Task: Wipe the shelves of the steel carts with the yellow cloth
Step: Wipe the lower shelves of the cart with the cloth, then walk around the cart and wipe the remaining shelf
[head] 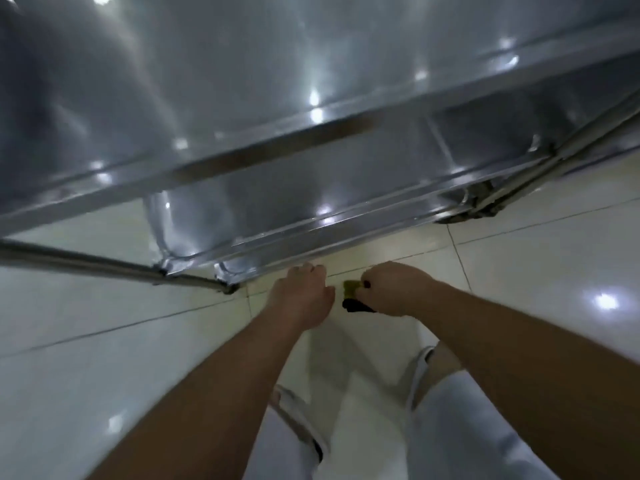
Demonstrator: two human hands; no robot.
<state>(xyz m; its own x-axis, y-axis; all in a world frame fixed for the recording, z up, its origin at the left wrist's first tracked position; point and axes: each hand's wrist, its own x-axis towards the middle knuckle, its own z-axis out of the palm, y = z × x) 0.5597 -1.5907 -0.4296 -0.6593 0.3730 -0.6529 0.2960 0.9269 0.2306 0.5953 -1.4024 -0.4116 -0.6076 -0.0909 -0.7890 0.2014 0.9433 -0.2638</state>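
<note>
You're standing over the steel cart (242, 98), both arms stretched down in front of its near edge, and neither hand is on a shelf, so this reads as a regrip or cloth-folding beat between wipes, not a wiping stroke. Your right hand (398, 289) is closed into a fist around the yellow cloth (351, 287); only a small bunched tuft shows past the thumb side, with a darker bit hanging just below it. The cloth sits between your two hands, above the tiled floor (138, 358), just in front of the lower shelf (311, 202) lip and not touching it as far as the frame shows. Your left hand (304, 296) is curled loosely, fingers bent together, just beside the cloth; contact with it can't be told. The cloth is wadded, so there is no clear long axis; the exposed tuft points toward your left hand. The cart's long edge runs diagonally, low left to high right. Next move, judged: flatten the cloth into the palm, reach forward onto a shelf, and sweep along that diagonal edge.
</note>
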